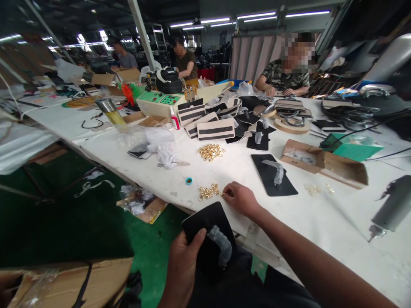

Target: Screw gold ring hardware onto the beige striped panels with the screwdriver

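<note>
Tilted over the table's near edge is a black panel (202,218) with a strip wrapped in clear plastic (221,244) on its face. My left hand (186,256) grips it by the left side, thumb on top. My right hand (240,197) is on the white table, its thumb and index finger pinched on a small gold metal piece (223,193). Just left of those fingertips lies a small group of gold rings (208,192). A larger heap of gold pieces (211,152) sits farther back. A small blue-rimmed cap (189,181) stands to the left.
Another black panel (272,175) lies to the right, near an open cardboard box (343,169). A grey bottle with a nozzle (390,205) is at the far right. Stacked beige-and-black panels (216,129) and a green-panelled machine (160,100) stand behind. A co-worker (285,75) sits opposite.
</note>
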Tool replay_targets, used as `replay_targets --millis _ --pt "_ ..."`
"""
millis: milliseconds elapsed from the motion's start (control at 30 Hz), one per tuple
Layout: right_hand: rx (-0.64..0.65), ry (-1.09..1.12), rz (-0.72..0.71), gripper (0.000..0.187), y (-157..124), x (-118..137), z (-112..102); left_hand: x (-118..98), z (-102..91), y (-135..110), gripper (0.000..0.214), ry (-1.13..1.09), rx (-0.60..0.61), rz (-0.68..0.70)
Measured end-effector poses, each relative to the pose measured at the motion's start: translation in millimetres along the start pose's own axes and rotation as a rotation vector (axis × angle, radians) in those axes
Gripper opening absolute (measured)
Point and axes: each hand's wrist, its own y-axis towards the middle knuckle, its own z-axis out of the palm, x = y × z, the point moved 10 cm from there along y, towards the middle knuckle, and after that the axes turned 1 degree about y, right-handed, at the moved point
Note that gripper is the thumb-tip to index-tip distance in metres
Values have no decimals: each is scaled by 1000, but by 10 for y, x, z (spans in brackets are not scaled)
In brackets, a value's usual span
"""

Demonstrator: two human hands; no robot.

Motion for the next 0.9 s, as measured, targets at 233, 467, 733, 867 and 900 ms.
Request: replay_targets --millis 233,467,733,867,900 --pt "-115 395 57 20 -416 46 -320 -15 -45 100 61 275 67 91" --pt "-150 575 22 13 -1281 469 -699 -223 247 -14 52 529 106 255" --pt "-274 423 -147 10 -1475 667 -805 -431 688 -454 37 670 181 413" --pt "-351 353 -188 12 -1610 645 -928 -467 825 -633 29 702 187 503" --pt "-365 352 -192 12 -1643 640 -960 -469 855 -673 28 705 193 525"
